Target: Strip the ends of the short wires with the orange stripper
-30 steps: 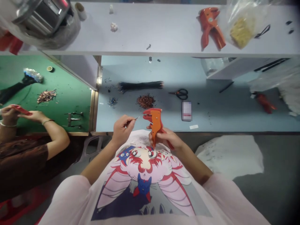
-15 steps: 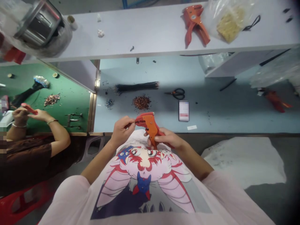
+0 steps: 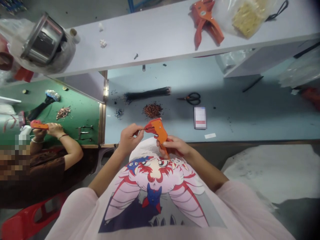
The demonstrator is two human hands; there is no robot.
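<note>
My right hand (image 3: 177, 146) is wrapped round the handles of an orange and red wire stripper (image 3: 160, 132) in front of my chest. The handles look squeezed together. With thumb and forefinger pinched, my left hand (image 3: 130, 137) holds a thin dark wire (image 3: 141, 130) whose far end reaches the stripper's jaws. Behind the tool, on the blue bench, lie a bundle of black wires (image 3: 147, 94) with bare copper-coloured ends and a heap of copper-coloured scraps (image 3: 152, 110).
Scissors (image 3: 191, 98) and a phone (image 3: 200, 117) lie right of the heap. A second wire stripper (image 3: 206, 23) is on the white shelf (image 3: 160, 31) above the bench. At the left, a co-worker's hands (image 3: 55, 129) hold an orange tool by the green bench (image 3: 75, 100).
The view has tilted a little. The stripper's handles have come closer together in my right hand. More wire shows between my left fingers and the jaws.
</note>
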